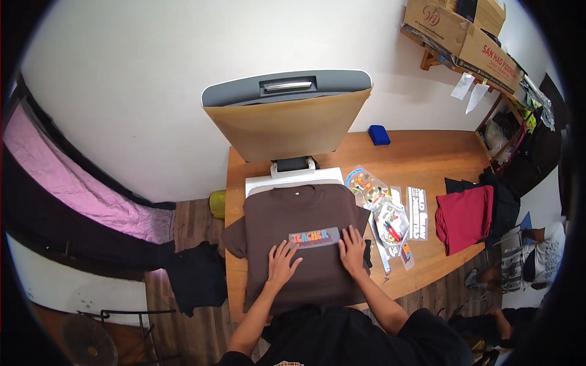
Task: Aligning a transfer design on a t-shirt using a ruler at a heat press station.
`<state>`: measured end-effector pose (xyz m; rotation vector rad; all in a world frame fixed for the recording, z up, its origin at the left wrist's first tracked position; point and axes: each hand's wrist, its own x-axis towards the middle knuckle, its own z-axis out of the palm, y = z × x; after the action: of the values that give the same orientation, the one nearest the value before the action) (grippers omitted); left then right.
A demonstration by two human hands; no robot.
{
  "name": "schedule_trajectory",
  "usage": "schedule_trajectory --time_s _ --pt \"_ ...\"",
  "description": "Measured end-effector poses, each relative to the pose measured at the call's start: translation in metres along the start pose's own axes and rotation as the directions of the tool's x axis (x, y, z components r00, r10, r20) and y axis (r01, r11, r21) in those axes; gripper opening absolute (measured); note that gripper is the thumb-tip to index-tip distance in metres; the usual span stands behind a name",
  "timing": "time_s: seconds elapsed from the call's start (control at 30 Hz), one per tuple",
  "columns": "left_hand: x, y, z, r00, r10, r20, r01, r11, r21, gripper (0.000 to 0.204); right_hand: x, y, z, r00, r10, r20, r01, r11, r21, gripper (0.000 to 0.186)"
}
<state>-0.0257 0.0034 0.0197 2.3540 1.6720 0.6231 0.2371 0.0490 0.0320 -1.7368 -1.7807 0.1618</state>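
A dark brown T-shirt (278, 213) lies spread over the white lower plate (293, 178) of a heat press, its collar away from me. On its chest rests a clear transfer film (313, 238) with colourful lettering. My left hand (282, 263) lies on the shirt with fingers spread, its fingertips by the film's lower left end. At the film's right end, my right hand (351, 252) also rests flat, fingers apart. Neither hand grips anything. Behind the shirt, the press's upper plate (287, 125) is raised, with a brown sheet over its underside and a handle on top.
Right of the press lie printed transfer films (417, 213) and a clear bowl (392, 223) of small tools. Beyond them are folded red (465, 216) and black garments. A blue case (379, 135) sits at the back. Cardboard boxes (455, 30) fill a wall shelf. Another person (537, 256) is at far right.
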Motion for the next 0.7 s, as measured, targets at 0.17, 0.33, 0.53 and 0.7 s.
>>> schedule_trajectory --time_s 0.17,0.33,0.53,0.7 --pt "0.001 -0.005 -0.005 0.997 -0.071 -0.041 0.07 0.997 -0.013 0.048 0.005 0.011 0.004 0.884 -0.451 0.119 0.423 0.883 0.204 0.037" --pt "0.011 -0.014 -0.016 0.997 -0.077 -0.031 0.077 0.997 0.0 0.047 0.009 -0.014 0.019 0.959 -0.283 0.031 0.284 0.959 -0.002 0.027" --pt "0.014 -0.003 -0.003 0.995 -0.08 -0.059 0.079 0.997 -0.01 0.051 0.007 -0.034 0.038 0.911 -0.338 0.236 0.34 0.94 0.037 0.03" --pt "0.01 0.007 0.004 0.972 -0.22 -0.087 0.227 0.97 0.085 0.053 0.005 -0.027 0.039 0.897 -0.403 0.181 0.39 0.915 0.104 0.031"
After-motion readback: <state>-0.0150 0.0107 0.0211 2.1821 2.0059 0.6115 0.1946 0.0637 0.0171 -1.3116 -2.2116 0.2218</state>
